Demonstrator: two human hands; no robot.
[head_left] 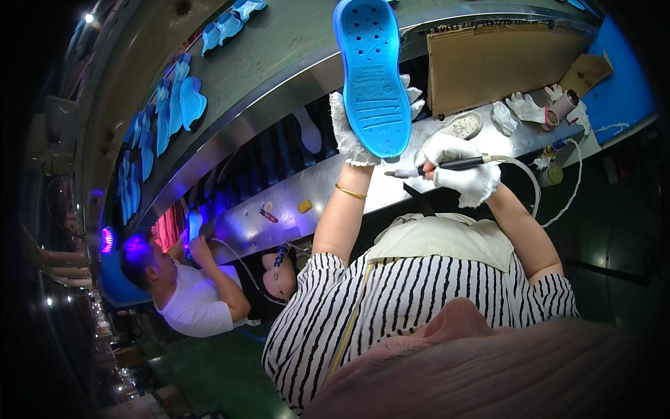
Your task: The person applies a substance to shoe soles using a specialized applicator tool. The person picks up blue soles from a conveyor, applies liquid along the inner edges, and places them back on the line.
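My left hand, in a white knit glove, holds up a bright blue shoe sole from behind. Small holes dot the sole's far end and ridges run across its middle; most of the fingers are hidden behind it. In my gloved right hand is a black pen-shaped tool with a thin metal tip and a pale hose at its rear. That tip points left, just below the near end of the sole, apparently apart from it. A cream perforated clog lies beyond my right hand.
A metal ledge runs in front of me, with a yellow block on it. Cardboard, white gloves and spools stand right. Blue shoe parts lie on the green belt. A co-worker sits left.
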